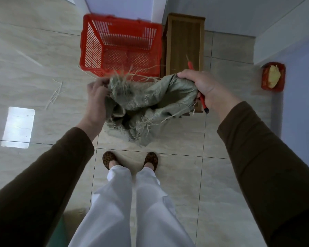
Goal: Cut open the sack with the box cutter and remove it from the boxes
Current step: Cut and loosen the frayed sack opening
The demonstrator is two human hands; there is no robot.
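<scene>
Sack of grey-green woven fabric (150, 106), frayed at its edges, hangs crumpled between my hands just in front of the red slatted plastic crate (120, 45), its lower end touching the beige tiled floor (182, 175). My left hand (96, 98) pinches the sack's left edge. My right hand (202, 88) is closed on the right edge together with the red box cutter (202, 102). Right of the crate stands a wooden stool (185, 43).

Glossy beige tile floor (182, 175) w/ dark grout lines. Directly on it: red plastic basket (120, 45) at top center, wooden box (185, 43) touching its right side, loose straw fibers (54, 94) at left, small red tray (273, 76) by right wall.
</scene>
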